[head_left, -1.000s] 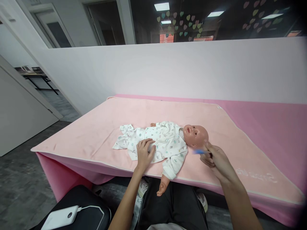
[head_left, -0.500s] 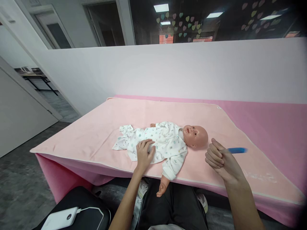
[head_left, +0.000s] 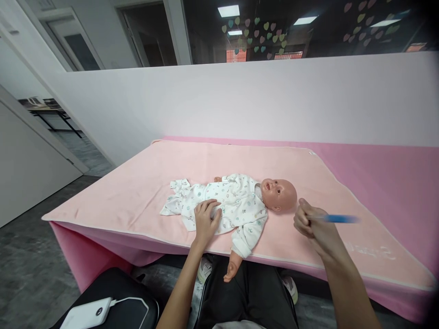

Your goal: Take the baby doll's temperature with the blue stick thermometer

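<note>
On one pink blanket, one doll; right hand grips one blue pen.

One head-worn camera looks forward and down, close over the table, with the far wall behind.

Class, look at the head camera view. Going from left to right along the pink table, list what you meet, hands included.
Left hand resting on the doll's white romper → doll's head → right hand → blue stick held in that hand, pointing right, all over the pink towel.
</note>
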`<state>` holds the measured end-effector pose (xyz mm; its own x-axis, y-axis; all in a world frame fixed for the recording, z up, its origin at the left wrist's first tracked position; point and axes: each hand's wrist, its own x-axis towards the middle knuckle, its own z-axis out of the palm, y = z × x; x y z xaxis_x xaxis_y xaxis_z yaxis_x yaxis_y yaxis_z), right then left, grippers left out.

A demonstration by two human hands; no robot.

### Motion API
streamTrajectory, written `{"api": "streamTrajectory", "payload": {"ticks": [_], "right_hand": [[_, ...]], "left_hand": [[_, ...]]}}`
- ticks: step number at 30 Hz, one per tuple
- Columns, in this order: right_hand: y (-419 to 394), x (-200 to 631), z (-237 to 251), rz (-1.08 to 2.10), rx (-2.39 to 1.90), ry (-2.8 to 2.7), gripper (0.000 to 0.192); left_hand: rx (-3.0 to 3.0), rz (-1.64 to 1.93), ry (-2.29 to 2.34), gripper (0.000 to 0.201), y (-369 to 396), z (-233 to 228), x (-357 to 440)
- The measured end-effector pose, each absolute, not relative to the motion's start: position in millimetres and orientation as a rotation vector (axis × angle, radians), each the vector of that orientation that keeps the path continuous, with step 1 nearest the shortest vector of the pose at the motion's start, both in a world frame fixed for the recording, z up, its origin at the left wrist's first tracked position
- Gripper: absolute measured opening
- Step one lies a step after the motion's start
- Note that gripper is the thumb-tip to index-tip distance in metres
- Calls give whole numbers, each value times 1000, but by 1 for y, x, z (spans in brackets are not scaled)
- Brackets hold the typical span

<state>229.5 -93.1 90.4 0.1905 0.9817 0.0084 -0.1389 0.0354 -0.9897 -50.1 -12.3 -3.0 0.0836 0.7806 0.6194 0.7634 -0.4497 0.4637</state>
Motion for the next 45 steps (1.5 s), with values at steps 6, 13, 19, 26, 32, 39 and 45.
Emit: {"api": "streamTrajectory", "payload": {"ticks": [6,13,19,26,32,39,45], "right_hand": [[-89,223,84,991,-1238,-916,51],[-84,248,44,801,-1515,-930,50],[-82,280,2,386,-2005,-1182,54],[-85,293,-10,172,-2482,-1226,48],[-84,250,7,-88,-2269,-1246,39],[-2,152,13,-34,-1345,-1669,46],[17,151,-11,-82,-1256,-1636,37]], "left_hand": [[2301,1336,1625,18,-12,-3,-50],[2211,1690,1581,15,-15,-3,-48],[2412,1760,1248,16,-16,23,-6],[2632,1283,1276,18,22,31,51],[2636,1392,1221,15,22,15,47],[2504,1592,1320,16,19,7,44],[2471,1671,1397,15,21,0,43]]}}
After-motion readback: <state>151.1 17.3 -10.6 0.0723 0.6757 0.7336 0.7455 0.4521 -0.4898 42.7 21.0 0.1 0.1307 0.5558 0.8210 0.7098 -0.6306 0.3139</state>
